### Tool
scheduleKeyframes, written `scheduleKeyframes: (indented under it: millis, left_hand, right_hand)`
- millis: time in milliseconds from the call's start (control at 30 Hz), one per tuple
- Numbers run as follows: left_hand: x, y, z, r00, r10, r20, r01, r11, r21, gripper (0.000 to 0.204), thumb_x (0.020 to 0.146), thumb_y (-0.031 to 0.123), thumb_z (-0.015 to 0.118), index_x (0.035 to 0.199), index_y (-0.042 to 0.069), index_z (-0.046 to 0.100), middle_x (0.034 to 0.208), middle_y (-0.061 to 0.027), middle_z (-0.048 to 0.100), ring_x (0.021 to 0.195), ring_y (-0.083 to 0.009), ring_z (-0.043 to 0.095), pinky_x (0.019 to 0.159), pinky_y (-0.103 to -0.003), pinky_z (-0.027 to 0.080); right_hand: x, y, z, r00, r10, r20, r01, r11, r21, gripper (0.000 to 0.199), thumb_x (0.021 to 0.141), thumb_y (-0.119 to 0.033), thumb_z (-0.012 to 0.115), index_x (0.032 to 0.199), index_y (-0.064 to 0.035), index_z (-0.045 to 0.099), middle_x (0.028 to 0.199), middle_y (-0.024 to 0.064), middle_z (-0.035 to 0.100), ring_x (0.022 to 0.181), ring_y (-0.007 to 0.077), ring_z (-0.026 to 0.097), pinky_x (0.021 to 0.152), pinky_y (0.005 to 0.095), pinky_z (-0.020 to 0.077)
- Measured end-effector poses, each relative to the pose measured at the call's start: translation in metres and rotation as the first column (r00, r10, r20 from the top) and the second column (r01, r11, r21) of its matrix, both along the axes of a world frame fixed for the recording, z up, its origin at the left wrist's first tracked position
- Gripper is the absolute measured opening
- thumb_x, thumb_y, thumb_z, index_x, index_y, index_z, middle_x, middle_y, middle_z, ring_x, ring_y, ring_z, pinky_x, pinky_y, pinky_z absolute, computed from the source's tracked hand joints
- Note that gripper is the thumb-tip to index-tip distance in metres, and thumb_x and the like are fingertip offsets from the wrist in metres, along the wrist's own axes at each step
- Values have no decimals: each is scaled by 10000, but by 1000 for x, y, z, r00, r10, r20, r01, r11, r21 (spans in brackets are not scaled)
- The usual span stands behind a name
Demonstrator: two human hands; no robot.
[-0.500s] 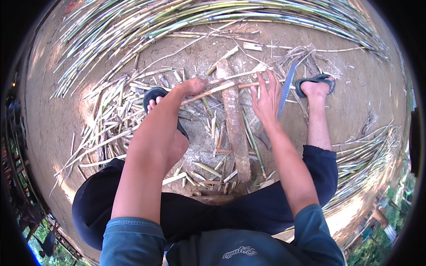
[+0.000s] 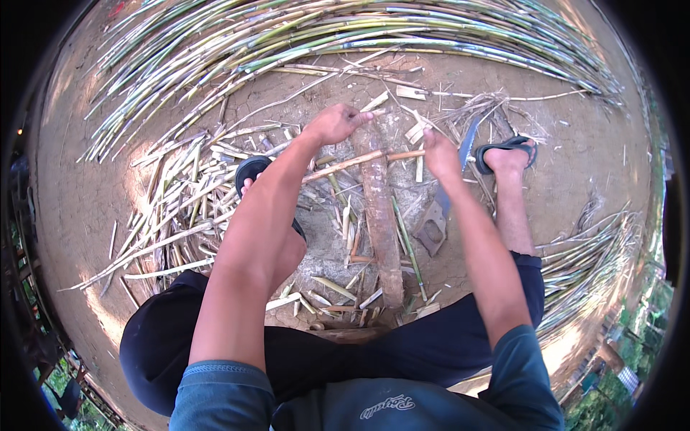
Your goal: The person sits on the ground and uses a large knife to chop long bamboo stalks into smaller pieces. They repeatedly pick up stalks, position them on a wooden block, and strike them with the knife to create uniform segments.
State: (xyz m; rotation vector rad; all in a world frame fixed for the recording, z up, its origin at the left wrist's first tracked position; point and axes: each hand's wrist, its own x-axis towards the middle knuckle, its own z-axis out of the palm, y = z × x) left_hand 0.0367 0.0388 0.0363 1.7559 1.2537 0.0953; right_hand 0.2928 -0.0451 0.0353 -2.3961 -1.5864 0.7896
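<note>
My left hand [image 2: 336, 124] is closed in a pinch above the far end of a wooden block [image 2: 379, 215]. A short piece of cane [image 2: 379, 112] shows at its fingertips. My right hand [image 2: 440, 154] is closed to the right of the block; what its fingers hold, if anything, is hidden. Beneath the hands, a longer cane stalk [image 2: 343, 164] lies across the block, its right end close to my right hand. A saw [image 2: 468, 142] with a dark handle [image 2: 432, 228] lies on the ground, its blade partly behind my right forearm.
Many long cane stalks [image 2: 345, 36] lie in a bundle along the far side. Split and cut pieces [image 2: 194, 190] are heaped at the left, around my sandalled foot [image 2: 251, 172]. My other foot [image 2: 505, 156] rests at the right, beyond more thin stalks [image 2: 589, 251].
My left hand has moved right and away from me, to above the block. The right hand, spread before, has closed. The saw's handle is now uncovered. The view has shifted slightly.
</note>
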Motion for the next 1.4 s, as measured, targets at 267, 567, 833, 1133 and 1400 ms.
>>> scheduleKeyframes:
  millis: [267, 567, 833, 1133, 1400]
  left_hand:
    - [2, -56, -5, 961, -62, -270, 81, 995, 60, 605, 933, 600, 429, 1017, 79, 724, 1022, -192, 703, 983, -360, 665, 889, -453, 509]
    - [-56, -120, -22, 919, 9, -395, 187, 871, 454, 504, 856, 468, 626, 1150, 58, 602, 1121, -135, 657, 1061, -319, 635, 845, -432, 519]
    - [-48, -121, -54, 872, 301, -387, -105, 885, 453, 174, 876, 231, 586, 980, 138, 691, 1033, -113, 701, 985, -279, 684, 785, -413, 528]
    - [-63, -42, 22, 906, 368, -209, -134, 717, 684, 133, 860, 190, 571, 900, 134, 685, 840, -77, 716, 833, -256, 704, 693, -409, 528]
    - [-140, -26, 114, 756, 652, 65, -172, 102, 980, 102, 797, 142, 596, 883, 98, 629, 856, -57, 621, 934, -242, 589, 955, -455, 404]
  right_hand:
    - [-28, -65, -9, 979, -25, 202, -26, 968, 250, 581, 889, -268, 646, 1317, 72, 450, 1345, 293, 476, 1272, 435, 442, 1043, 470, 386]
    - [-95, -37, 17, 441, 850, 287, -895, 440, 73, 779, 664, -59, 698, 1388, -64, 410, 1429, 193, 385, 1318, 399, 388, 1080, 518, 314]
    - [-136, -10, 19, 455, 830, 323, -881, 473, 25, 472, 747, -189, 729, 1160, -69, 535, 1133, 206, 523, 1096, 391, 512, 967, 468, 410]
    - [-152, 77, 79, 518, 656, 549, -802, 595, 45, 244, 840, -315, 677, 875, -73, 677, 793, 224, 673, 760, 428, 665, 674, 540, 519]
    - [-100, 93, 210, 665, 386, 639, -651, 720, 242, 199, 863, -268, 607, 890, -85, 681, 815, 228, 670, 777, 443, 655, 679, 544, 511]
